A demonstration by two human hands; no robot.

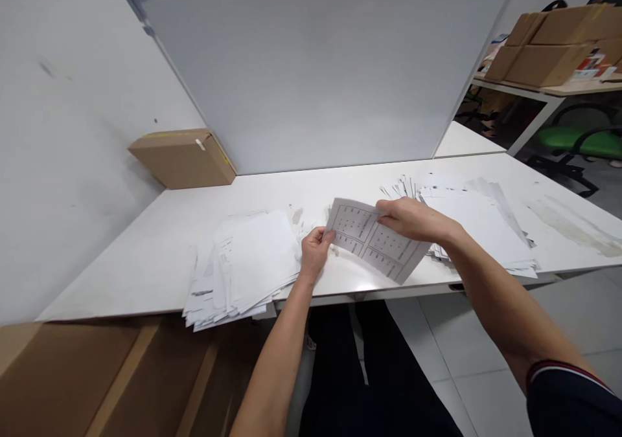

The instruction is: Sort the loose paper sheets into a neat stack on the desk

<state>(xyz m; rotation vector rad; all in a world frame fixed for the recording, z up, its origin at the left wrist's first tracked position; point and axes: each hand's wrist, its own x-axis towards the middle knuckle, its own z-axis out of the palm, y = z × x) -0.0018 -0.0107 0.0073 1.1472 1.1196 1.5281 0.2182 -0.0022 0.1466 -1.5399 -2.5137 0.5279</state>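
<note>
Left hand (315, 250): thumb and fingers pinching the left edge of the sheet; palm just above the table.
Right hand (411, 218): closed on the sheet's upper edge; the forearm reaches in from a dark sleeve (566, 398) with a striped hem.
Sheet (359, 246): held slantwise between both hands, in front of the person – printed side in view, with boxed blocks of small text, too small to read.
Left pile (265, 256): white papers, loosely stacked; some jut past the near edge of the table (140, 265).
Right pile (481, 223): more white papers, beyond the right wrist; edges uneven, a few curling up at its far left corner.
Back of the table: a large whiteboard (330, 74) standing upright – a closed cardboard box (187, 160) beside its lower left corner.
Far right: brown cartons (549, 65) on another desk (566, 89); a green chair (578, 140) near it.
Lower left: open cardboard (82, 372) below the table's edge.
</note>
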